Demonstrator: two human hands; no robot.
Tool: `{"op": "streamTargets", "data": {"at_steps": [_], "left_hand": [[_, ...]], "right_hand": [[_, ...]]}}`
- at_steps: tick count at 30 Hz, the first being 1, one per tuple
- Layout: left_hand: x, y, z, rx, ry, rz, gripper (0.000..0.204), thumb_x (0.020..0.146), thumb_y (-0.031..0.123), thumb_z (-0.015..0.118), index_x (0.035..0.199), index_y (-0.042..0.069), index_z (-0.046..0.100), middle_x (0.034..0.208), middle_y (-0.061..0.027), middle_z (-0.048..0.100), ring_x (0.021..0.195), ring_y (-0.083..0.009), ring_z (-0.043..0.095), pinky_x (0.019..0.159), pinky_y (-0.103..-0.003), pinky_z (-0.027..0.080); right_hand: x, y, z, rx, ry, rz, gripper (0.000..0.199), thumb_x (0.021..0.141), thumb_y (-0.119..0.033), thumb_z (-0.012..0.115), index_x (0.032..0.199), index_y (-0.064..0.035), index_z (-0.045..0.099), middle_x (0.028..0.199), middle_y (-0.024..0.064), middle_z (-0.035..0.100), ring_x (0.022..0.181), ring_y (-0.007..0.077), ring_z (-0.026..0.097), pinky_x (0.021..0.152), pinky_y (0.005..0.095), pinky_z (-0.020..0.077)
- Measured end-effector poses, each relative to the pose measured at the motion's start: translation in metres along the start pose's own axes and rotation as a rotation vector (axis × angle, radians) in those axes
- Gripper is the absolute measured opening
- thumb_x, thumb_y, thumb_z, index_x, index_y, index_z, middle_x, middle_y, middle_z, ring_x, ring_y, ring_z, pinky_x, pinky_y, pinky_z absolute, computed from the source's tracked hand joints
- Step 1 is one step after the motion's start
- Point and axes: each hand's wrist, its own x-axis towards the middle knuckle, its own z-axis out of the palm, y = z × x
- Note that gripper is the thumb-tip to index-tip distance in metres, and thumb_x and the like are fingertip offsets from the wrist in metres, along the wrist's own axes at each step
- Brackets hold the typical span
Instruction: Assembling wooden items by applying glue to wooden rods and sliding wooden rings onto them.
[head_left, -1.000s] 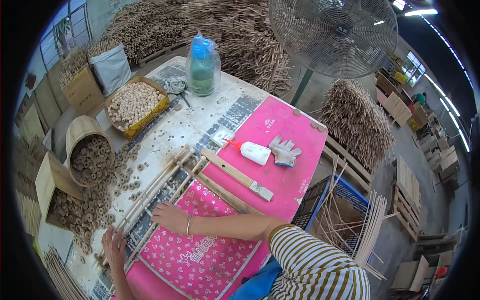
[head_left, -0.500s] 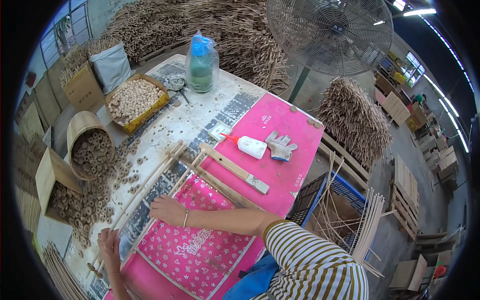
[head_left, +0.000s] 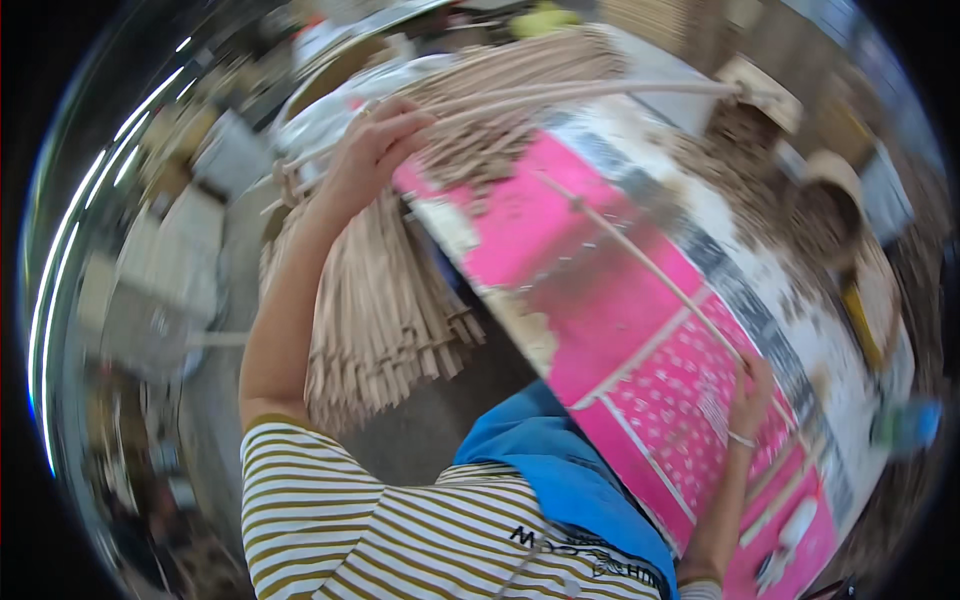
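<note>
My left hand is raised at the upper left, its fingers closed round long thin wooden rods. These stretch to the right over the table, with small round pieces near their ends. Lower right, my right hand has its fingers about another wooden rod, which lies slantwise over the pink mat. A small disc sits on that rod near its far end. Motion blur softens the fingers of both hands.
A stack of wooden sticks hangs past the table's left edge, with more sticks behind. Tipped containers spill wooden rings at the far right. A glue bottle and a glove lie lower right.
The view has swung left. My left hand has lifted rods off the table and carried them up and to the left. My right hand remains low over the mat, at a rod.
</note>
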Motion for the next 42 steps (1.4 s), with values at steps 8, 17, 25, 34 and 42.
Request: {"op": "streamTargets", "data": {"at_steps": [8, 17, 25, 34, 42], "left_hand": [[-0.290, -0.107, -0.110, 0.411, 0.107, -0.774, 0.027, 0.095, 0.023, 0.068, 0.117, 0.008, 0.075, 0.114, -0.0111, 0.070, 0.103, -0.0357, 0.066, 0.091, -0.045, 0.051], [-0.405, -0.203, 0.018, 0.517, 0.057, -1.395, 0.028, 0.094, 0.029, 0.070, 0.118, 0.017, 0.077, 0.120, -0.0146, 0.072, 0.110, -0.0360, 0.068, 0.092, -0.052, 0.054], [-0.398, -0.207, 0.066, 0.558, -0.096, -1.506, 0.030, 0.094, 0.025, 0.071, 0.122, 0.016, 0.075, 0.118, -0.0171, 0.069, 0.113, -0.0379, 0.067, 0.093, -0.054, 0.056], [-0.322, -0.168, 0.012, 0.511, 0.457, -0.766, 0.042, 0.100, 0.019, 0.066, 0.140, 0.007, 0.062, 0.133, -0.0158, 0.064, 0.121, -0.0346, 0.063, 0.102, -0.047, 0.049], [-0.151, 0.053, -0.004, 0.231, 0.004, -0.176, 0.068, 0.087, 0.024, 0.075, 0.152, 0.018, 0.055, 0.127, -0.0079, 0.067, 0.113, -0.0224, 0.066, 0.100, -0.043, 0.051]], "right_hand": [[0.029, -0.033, 0.025, 0.011, -0.144, -0.102, 0.015, 0.101, -0.007, 0.062, 0.111, 0.0022, 0.068, 0.095, 0.0096, 0.061, 0.087, 0.0212, 0.057, 0.082, 0.0334, 0.0466], [0.047, -0.075, 0.039, -0.025, -0.207, -0.064, 0.013, 0.100, -0.003, 0.062, 0.109, 0.0028, 0.068, 0.089, 0.0066, 0.055, 0.083, 0.0176, 0.053, 0.077, 0.0313, 0.0433], [0.057, -0.110, 0.052, -0.040, -0.198, -0.084, 0.013, 0.099, 0.000, 0.062, 0.110, 0.0034, 0.068, 0.090, 0.0073, 0.056, 0.083, 0.0196, 0.053, 0.079, 0.0317, 0.0443], [0.103, -0.208, 0.085, 0.010, -0.253, -0.350, 0.013, 0.099, 0.002, 0.062, 0.110, 0.0022, 0.069, 0.101, 0.0111, 0.064, 0.094, 0.0237, 0.060, 0.085, 0.0334, 0.0470], [0.125, -0.335, 0.163, 0.047, -0.310, -0.809, 0.024, 0.084, -0.002, 0.071, 0.107, -0.0058, 0.075, 0.094, 0.0076, 0.067, 0.088, 0.0285, 0.060, 0.082, 0.0404, 0.0444]]}}
